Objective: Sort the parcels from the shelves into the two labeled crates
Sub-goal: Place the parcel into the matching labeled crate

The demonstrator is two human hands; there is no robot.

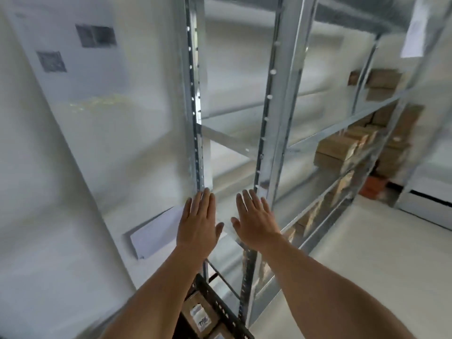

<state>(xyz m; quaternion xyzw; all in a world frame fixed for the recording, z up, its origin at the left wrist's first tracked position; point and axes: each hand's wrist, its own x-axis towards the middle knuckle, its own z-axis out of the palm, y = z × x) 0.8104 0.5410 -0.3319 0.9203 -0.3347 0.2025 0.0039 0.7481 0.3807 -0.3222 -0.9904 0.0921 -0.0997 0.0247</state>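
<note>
Head view shows the left hand [199,222] and right hand [254,220] flat-fingered and empty before the galvanised steel shelving [281,123], so a reach seems underway toward the brown cardboard parcels [337,149] stacked well right; a black slotted crate [220,307] sits below.

— What's on the white wall [102,133] at upper left?
— Two blurred dark square markers [96,35], and lower down a folded white sheet [156,232].
— And at the right edge?
— Pale floor [367,253], with a paper label [415,28] on a post up top.
</note>
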